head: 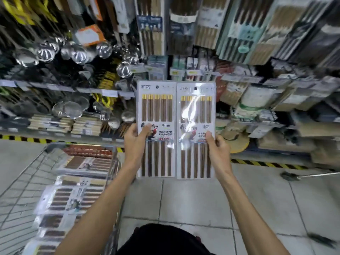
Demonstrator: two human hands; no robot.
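Note:
Two flat packs of brown chopsticks with gold tips are held upright side by side in front of me. My left hand grips the left pack at its left edge, thumb on the printed label. My right hand grips the right pack at its right edge, thumb on the front. Glare from the plastic covers part of the right pack. Both packs hang in the air above the tiled floor, their inner edges almost touching.
A wire shopping cart at lower left holds several more chopstick packs. Store shelves ahead carry hanging ladles, chopstick packs and boxed goods. A yellow-black striped strip runs along the shelf base.

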